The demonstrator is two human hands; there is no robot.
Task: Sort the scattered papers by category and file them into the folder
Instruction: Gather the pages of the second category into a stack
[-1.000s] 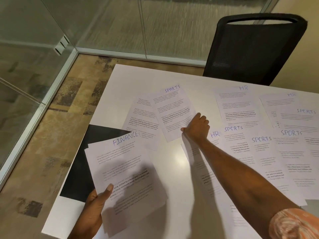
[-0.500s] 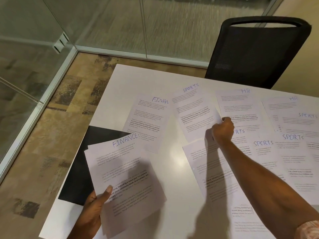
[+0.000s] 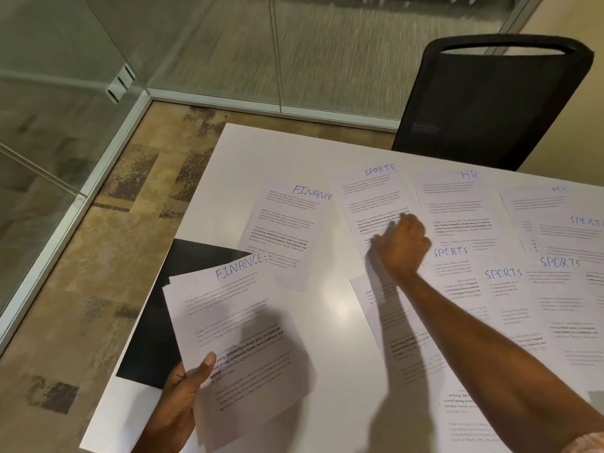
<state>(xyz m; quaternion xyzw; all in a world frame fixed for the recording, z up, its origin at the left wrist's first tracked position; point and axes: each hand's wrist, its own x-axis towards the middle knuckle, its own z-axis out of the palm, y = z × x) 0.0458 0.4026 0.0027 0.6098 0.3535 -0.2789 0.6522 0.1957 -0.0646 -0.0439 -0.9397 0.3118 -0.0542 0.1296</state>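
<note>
White papers [image 3: 555,305] lie scattered over the counter [image 3: 294,152], the left hand [image 3: 178,397] gripping a FINANCE stack [image 3: 235,322] above the black folder [image 3: 150,322] while the right hand [image 3: 400,245] presses loosely spread fingers on a SPORTS sheet [image 3: 369,197].

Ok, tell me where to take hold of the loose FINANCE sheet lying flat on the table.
Take the loose FINANCE sheet by its near right corner, coming from the right with the right hand. It lies flat, so the fingers probably need to curl that corner up first. That corner sits on bare table, while the left hand's stack overlaps its near left edge.
</note>
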